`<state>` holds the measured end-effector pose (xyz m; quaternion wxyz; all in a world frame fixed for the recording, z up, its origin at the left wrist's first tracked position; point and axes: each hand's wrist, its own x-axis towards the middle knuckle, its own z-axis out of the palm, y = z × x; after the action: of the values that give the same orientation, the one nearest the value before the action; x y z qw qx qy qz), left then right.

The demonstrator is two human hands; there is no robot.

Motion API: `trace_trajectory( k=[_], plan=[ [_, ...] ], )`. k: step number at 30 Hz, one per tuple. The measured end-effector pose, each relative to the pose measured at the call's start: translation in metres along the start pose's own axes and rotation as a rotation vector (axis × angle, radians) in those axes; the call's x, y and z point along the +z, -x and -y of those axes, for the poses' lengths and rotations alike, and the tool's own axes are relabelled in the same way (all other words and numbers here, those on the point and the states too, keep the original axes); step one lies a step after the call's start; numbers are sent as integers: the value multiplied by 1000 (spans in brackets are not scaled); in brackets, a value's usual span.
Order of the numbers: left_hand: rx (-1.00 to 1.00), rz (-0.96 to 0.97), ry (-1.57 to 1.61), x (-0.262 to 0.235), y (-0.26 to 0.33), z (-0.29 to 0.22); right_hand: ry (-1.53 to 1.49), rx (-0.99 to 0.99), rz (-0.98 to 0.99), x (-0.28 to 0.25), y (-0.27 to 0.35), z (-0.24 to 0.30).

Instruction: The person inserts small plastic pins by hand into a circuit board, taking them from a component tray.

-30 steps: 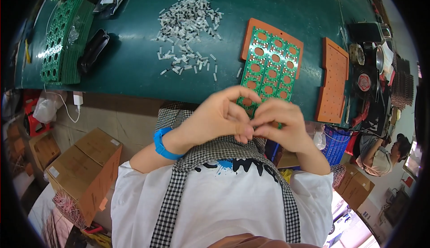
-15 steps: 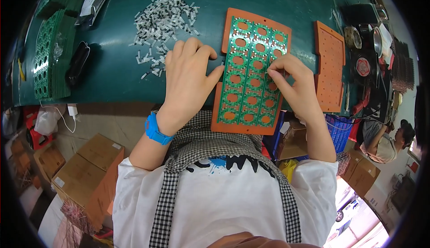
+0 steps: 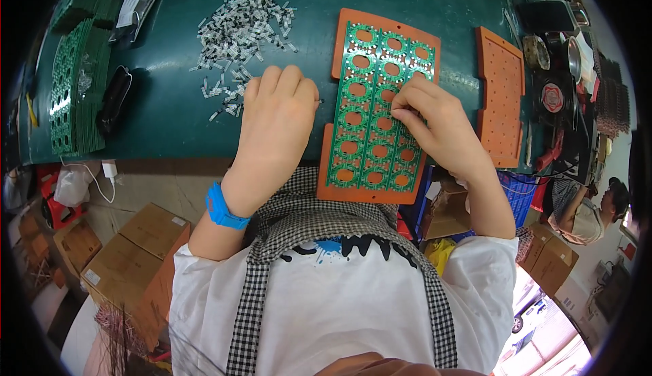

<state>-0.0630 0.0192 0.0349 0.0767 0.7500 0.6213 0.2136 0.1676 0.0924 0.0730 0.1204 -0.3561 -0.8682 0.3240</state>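
Note:
A panel of green circuit boards (image 3: 369,119) with rows of oval openings lies in an orange tray (image 3: 337,191). Left of that tray, my left hand (image 3: 277,121) is closed, its fingers curled downward. A tiny dark bit shows at its fingertips, too small to name. My right hand (image 3: 438,123) is closed in a pinch over the panel's middle, fingertips at the boards; what they hold, if anything, is hidden. Beyond my left hand spreads a heap of small clear-and-dark components (image 3: 243,26), with loose ones scattered toward me.
A second orange tray (image 3: 500,97) lies to the right. Stacked green circuit panels (image 3: 78,91), a dark pouch-like object (image 3: 117,97) and a plastic bag with a white label (image 3: 138,9) are at the left. Tools and containers crowd the right end; another person (image 3: 584,209) is beyond.
My left hand's thumb and forefinger have closed together from a spread position, and the hand has turned slightly. My right hand has shifted a little left over the panel.

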Motion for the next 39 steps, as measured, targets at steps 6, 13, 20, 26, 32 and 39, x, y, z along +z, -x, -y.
trace_trajectory(
  k=[6,13,20,26,32,39],
  plan=[
    [83,-27,-183,8,3,3,47,9,25,0,-2,2],
    [-94,-194,517,-2,6,7,92,-13,-65,9,3,2],
    [-478,21,1403,-11,7,-7,530,-296,-237,24,21,2],
    [-510,391,1727,-19,1,-23,-150,-309,-241,18,9,19],
    [-507,624,1901,-14,0,-21,-416,70,-154,3,2,12],
    [-493,238,1691,-11,-3,-3,60,-14,-77,-6,-23,-17]
  ],
)
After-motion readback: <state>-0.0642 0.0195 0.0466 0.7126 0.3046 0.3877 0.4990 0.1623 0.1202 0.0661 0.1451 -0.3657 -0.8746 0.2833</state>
